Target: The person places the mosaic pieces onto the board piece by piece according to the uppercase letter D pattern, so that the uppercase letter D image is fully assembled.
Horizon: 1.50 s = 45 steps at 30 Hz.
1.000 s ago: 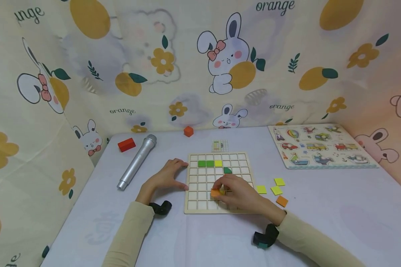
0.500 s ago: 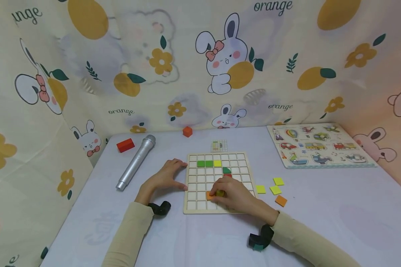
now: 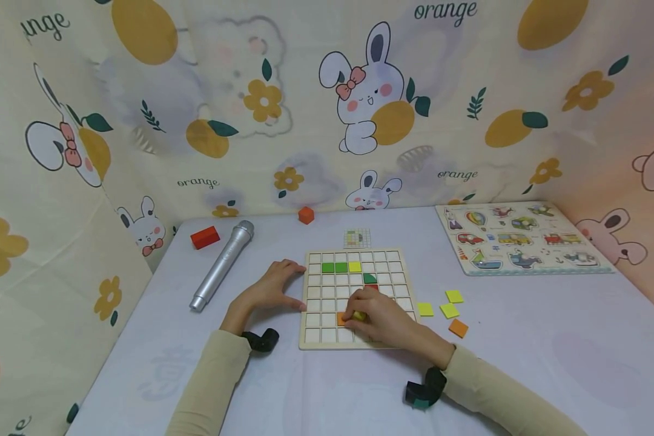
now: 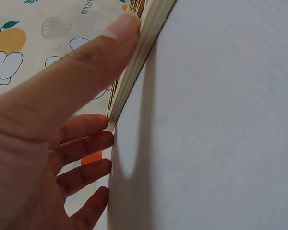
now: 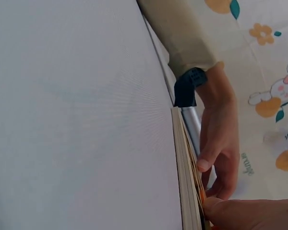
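A wooden grid board (image 3: 327, 301) lies in the middle of the table. It carries two green tiles (image 3: 335, 267), a yellow one (image 3: 354, 266), a dark green one (image 3: 369, 278) and an orange tile (image 3: 340, 319). My right hand (image 3: 366, 310) rests on the board's near part and pinches a small yellow tile (image 3: 360, 316) right beside the orange one. My left hand (image 3: 269, 289) lies flat against the board's left edge, with the thumb (image 4: 86, 62) pressed on that edge (image 4: 144, 48) and the fingers straight. The right wrist view shows the board edge (image 5: 185, 163) and the left hand (image 5: 221, 143).
Three loose yellow tiles (image 3: 425, 309) and an orange tile (image 3: 458, 327) lie right of the board. A silver microphone (image 3: 221, 264), a red block (image 3: 204, 237) and an orange cube (image 3: 306, 215) sit at the back left. A picture puzzle (image 3: 523, 239) is at the back right. A small pattern card (image 3: 357, 238) lies behind the board.
My right hand has shifted slightly left and nearer on the board. The orange tile it carried now lies in a board cell. The left hand has stayed put.
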Motion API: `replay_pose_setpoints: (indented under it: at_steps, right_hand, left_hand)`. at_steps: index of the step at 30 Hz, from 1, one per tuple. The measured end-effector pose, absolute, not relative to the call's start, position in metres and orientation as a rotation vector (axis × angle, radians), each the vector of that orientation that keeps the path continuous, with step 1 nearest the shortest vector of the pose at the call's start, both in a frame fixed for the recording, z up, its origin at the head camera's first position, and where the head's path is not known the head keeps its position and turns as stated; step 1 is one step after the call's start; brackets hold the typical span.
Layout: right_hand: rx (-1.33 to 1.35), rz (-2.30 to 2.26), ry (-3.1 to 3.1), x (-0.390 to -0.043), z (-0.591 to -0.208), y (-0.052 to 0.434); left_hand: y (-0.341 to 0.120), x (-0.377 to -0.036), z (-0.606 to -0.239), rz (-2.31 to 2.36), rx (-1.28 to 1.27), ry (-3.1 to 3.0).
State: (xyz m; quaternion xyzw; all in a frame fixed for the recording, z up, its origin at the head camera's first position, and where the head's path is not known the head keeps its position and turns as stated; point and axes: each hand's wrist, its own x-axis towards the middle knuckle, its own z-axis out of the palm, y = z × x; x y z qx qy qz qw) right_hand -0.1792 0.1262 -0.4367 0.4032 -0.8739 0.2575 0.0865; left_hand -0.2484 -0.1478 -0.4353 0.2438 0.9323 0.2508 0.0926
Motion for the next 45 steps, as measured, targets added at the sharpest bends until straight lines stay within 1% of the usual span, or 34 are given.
replay_pose_setpoints:
  at_steps: [5,11,18,21,29,35,41,45]
  right_hand:
    - [1.208,0.787,-2.641,-0.179,-0.434,0.129]
    - [1.082,0.884,-2.739,-0.178,-0.417,0.141]
    - [1.093,0.929,-2.624,-0.181,-0.400,0.173]
    - [1.047,0.921,-2.615,-0.179,-0.396,0.192]
    - [0.892,0.864,-2.636,-0.172,-0.394,0.240]
    - [0.883,0.839,-2.670,-0.163,-0.398,0.270]
    - [0.880,0.835,-2.737,-0.156,-0.402,0.289]
    - [0.784,0.823,-2.913,-0.153,-0.402,0.293]
  left_hand:
    - [-0.148,-0.248,-0.435,0.749,0.724,2.768]
    - [-0.148,-0.247,-0.434,0.757,0.710,2.759]
    - [-0.148,-0.247,-0.432,0.755,0.719,2.757]
    - [-0.148,-0.247,-0.432,0.753,0.720,2.759]
    - [-0.147,-0.246,-0.431,0.747,0.715,2.757]
    - [-0.147,-0.245,-0.430,0.746,0.741,2.760]
    - [-0.148,-0.245,-0.431,0.744,0.779,2.766]
    - [-0.148,-0.245,-0.431,0.738,0.778,2.767]
